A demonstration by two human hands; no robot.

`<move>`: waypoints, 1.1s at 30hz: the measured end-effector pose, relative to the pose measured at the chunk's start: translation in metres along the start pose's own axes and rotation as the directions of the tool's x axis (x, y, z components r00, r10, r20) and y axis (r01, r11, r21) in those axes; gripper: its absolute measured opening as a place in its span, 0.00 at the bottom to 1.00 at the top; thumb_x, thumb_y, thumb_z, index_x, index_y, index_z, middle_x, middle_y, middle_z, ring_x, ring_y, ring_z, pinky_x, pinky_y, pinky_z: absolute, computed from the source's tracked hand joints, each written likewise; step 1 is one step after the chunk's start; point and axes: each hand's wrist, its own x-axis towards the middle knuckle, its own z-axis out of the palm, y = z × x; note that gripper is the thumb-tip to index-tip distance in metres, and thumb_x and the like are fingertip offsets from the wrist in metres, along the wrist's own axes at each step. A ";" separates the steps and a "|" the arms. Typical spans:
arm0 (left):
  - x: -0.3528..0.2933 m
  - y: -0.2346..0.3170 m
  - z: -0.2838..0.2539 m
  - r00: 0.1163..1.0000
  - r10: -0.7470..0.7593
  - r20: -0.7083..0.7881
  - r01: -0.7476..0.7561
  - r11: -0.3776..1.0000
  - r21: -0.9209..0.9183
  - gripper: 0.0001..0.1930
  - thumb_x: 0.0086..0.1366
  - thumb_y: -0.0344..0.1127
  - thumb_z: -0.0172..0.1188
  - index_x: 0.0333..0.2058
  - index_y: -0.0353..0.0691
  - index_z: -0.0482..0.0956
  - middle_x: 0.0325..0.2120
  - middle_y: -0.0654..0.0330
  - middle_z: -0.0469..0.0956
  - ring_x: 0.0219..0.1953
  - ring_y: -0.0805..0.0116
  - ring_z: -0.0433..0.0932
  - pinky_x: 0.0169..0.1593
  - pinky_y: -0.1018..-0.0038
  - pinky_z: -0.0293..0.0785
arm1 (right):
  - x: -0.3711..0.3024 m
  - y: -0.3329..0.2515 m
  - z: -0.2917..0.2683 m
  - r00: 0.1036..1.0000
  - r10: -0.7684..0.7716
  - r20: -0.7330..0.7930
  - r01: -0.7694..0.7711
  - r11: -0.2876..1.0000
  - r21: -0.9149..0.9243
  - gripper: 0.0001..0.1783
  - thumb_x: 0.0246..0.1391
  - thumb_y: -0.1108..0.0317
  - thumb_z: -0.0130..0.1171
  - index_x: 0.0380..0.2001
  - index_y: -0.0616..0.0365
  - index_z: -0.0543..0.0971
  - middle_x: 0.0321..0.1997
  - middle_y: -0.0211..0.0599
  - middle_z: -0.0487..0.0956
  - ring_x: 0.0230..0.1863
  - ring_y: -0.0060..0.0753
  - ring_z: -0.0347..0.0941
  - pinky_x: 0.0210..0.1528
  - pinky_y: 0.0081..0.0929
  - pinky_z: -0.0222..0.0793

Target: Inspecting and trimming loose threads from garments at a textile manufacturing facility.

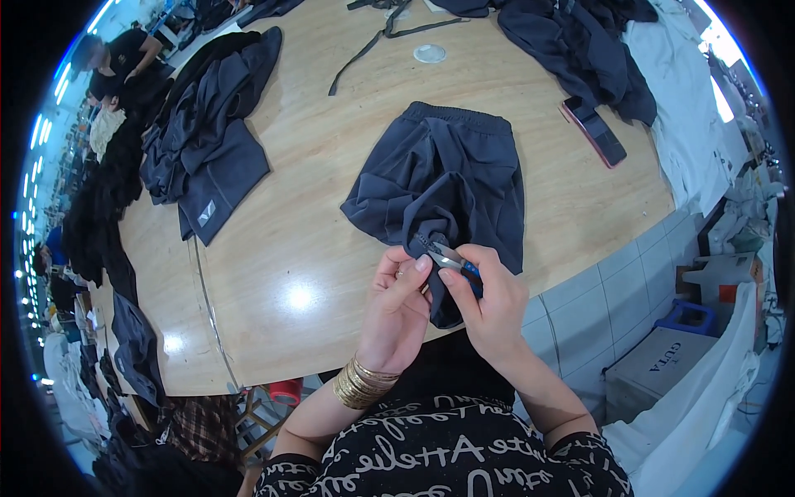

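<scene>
Both hands meet at the near edge of the table, close together over a bunched fold of dark cloth. The left hand (399,308) is curled, its thumb and fingers pinching the fabric; gold bangles (361,383) ring that wrist. The right hand (490,308) is closed around a small pair of thread snips (443,255) with a blue grip, the metal tips poking out toward the left and touching the gathered cloth just above the left thumb.

The cloth belongs to a pair of dark grey shorts (447,178) lying on the wooden table (298,248), waistband away from the person, lower end pulled up toward the hands and hanging partly over the table edge.

To the left lies a heap of similar dark garments (207,132), one with a small pale label showing. Another dark pile (580,58) sits at the far right, beside white fabric (687,108). A phone in a red-edged case (595,132) rests just below that pile. A small round clear lid (429,53) and a dark strap (373,41) lie further back. At the far left another person in a black top (116,62) bends over more cloth. On the tiled floor to the right stands a cardboard box (662,364), with a blue crate (687,315) behind it.
</scene>
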 end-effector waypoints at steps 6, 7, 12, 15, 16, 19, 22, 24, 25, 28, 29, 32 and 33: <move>0.000 -0.001 -0.002 1.000 0.025 0.000 -0.025 0.999 0.025 0.05 0.63 0.29 0.55 0.37 0.46 0.71 0.34 0.69 0.77 0.37 0.82 0.73 0.40 0.81 0.65 | -0.001 -0.003 0.003 0.999 0.052 -0.004 -0.052 0.999 0.008 0.10 0.51 0.69 0.61 0.35 0.62 0.74 0.27 0.38 0.76 0.24 0.31 0.73 0.26 0.21 0.65; 0.000 -0.001 -0.002 1.000 0.025 0.000 -0.025 0.999 0.026 0.05 0.63 0.29 0.55 0.37 0.46 0.71 0.34 0.69 0.77 0.37 0.82 0.73 0.40 0.81 0.65 | -0.001 -0.003 0.003 0.999 0.042 -0.009 -0.042 0.999 0.000 0.10 0.51 0.69 0.61 0.35 0.62 0.74 0.27 0.38 0.76 0.24 0.31 0.73 0.26 0.21 0.65; -0.001 0.001 0.000 0.998 0.051 0.041 -0.052 0.999 0.011 0.05 0.63 0.29 0.55 0.38 0.45 0.71 0.36 0.66 0.77 0.39 0.79 0.74 0.45 0.79 0.66 | 0.000 -0.003 0.002 0.999 0.049 -0.002 -0.049 0.999 0.008 0.10 0.51 0.69 0.61 0.34 0.62 0.74 0.26 0.38 0.77 0.23 0.31 0.73 0.26 0.21 0.66; -0.001 0.001 0.001 0.998 0.057 0.029 -0.058 0.998 0.015 0.05 0.63 0.29 0.55 0.38 0.44 0.72 0.36 0.65 0.77 0.40 0.78 0.74 0.46 0.79 0.66 | 0.000 -0.003 0.002 0.999 0.035 -0.002 -0.035 0.999 -0.019 0.10 0.51 0.68 0.62 0.34 0.62 0.74 0.26 0.38 0.77 0.23 0.31 0.74 0.25 0.21 0.66; -0.001 0.001 0.001 0.998 0.057 0.029 -0.058 0.998 0.015 0.05 0.63 0.29 0.55 0.38 0.44 0.72 0.36 0.65 0.77 0.40 0.78 0.74 0.46 0.79 0.66 | 0.001 -0.004 0.001 0.999 0.038 0.002 -0.038 0.999 -0.017 0.10 0.51 0.68 0.62 0.33 0.62 0.74 0.25 0.38 0.77 0.23 0.31 0.74 0.25 0.21 0.66; -0.001 0.001 0.001 0.997 0.063 0.033 -0.064 0.998 0.009 0.05 0.63 0.29 0.55 0.38 0.43 0.72 0.37 0.65 0.77 0.40 0.78 0.74 0.47 0.79 0.66 | 0.002 -0.001 0.004 0.999 0.011 -0.031 -0.012 1.000 -0.014 0.11 0.50 0.66 0.62 0.32 0.60 0.74 0.23 0.36 0.76 0.21 0.31 0.73 0.23 0.21 0.66; -0.001 0.001 0.001 0.999 0.046 0.024 -0.046 0.999 -0.003 0.05 0.63 0.29 0.54 0.38 0.43 0.72 0.38 0.64 0.77 0.41 0.77 0.74 0.48 0.78 0.67 | 0.002 0.001 0.006 0.998 -0.005 -0.058 0.005 1.000 0.007 0.11 0.50 0.64 0.63 0.30 0.59 0.74 0.20 0.34 0.75 0.18 0.29 0.72 0.21 0.21 0.65; -0.001 0.002 0.002 1.000 0.012 0.019 -0.012 1.000 -0.017 0.05 0.64 0.29 0.54 0.39 0.42 0.72 0.39 0.63 0.76 0.42 0.76 0.74 0.48 0.78 0.67 | 0.002 0.003 0.007 0.999 0.008 -0.048 -0.007 1.000 0.027 0.11 0.50 0.64 0.63 0.30 0.59 0.74 0.19 0.34 0.75 0.18 0.29 0.72 0.21 0.21 0.65; -0.001 0.002 0.001 1.000 0.012 0.018 -0.012 1.000 -0.017 0.05 0.64 0.29 0.54 0.39 0.42 0.72 0.39 0.63 0.76 0.42 0.76 0.74 0.48 0.78 0.67 | 0.002 0.004 0.007 0.999 -0.001 -0.050 0.003 1.000 0.025 0.10 0.50 0.64 0.62 0.30 0.59 0.74 0.19 0.34 0.75 0.18 0.29 0.72 0.21 0.21 0.65; 0.000 0.000 -0.001 1.000 0.011 0.024 -0.010 0.999 -0.045 0.06 0.64 0.30 0.53 0.40 0.42 0.71 0.39 0.63 0.76 0.42 0.75 0.74 0.48 0.77 0.68 | 0.001 0.004 0.007 0.999 0.018 -0.028 -0.017 1.000 0.025 0.10 0.51 0.65 0.62 0.30 0.59 0.74 0.19 0.35 0.75 0.18 0.29 0.72 0.20 0.21 0.65; 0.000 0.001 -0.003 1.000 0.011 0.012 -0.010 0.998 -0.056 0.06 0.64 0.29 0.53 0.41 0.42 0.71 0.39 0.63 0.76 0.42 0.75 0.74 0.48 0.77 0.69 | 0.000 0.004 0.006 0.999 0.047 -0.005 -0.047 0.999 0.026 0.10 0.51 0.65 0.62 0.30 0.60 0.74 0.19 0.36 0.75 0.17 0.30 0.72 0.20 0.21 0.65; -0.001 0.002 -0.002 1.000 0.013 0.007 -0.012 0.998 -0.061 0.06 0.65 0.29 0.52 0.41 0.43 0.70 0.40 0.62 0.76 0.43 0.75 0.74 0.49 0.76 0.70 | -0.001 0.010 0.009 0.996 0.083 -0.033 -0.076 0.982 0.174 0.10 0.52 0.67 0.61 0.30 0.61 0.73 0.20 0.33 0.75 0.19 0.22 0.71 0.22 0.18 0.64; -0.001 0.003 -0.001 1.000 0.015 0.013 -0.014 0.998 -0.058 0.06 0.65 0.29 0.52 0.40 0.43 0.70 0.40 0.62 0.76 0.43 0.75 0.74 0.49 0.76 0.70 | -0.001 0.011 0.008 0.996 0.083 -0.033 -0.076 0.982 0.173 0.10 0.52 0.67 0.61 0.30 0.61 0.73 0.20 0.33 0.75 0.19 0.22 0.71 0.22 0.18 0.64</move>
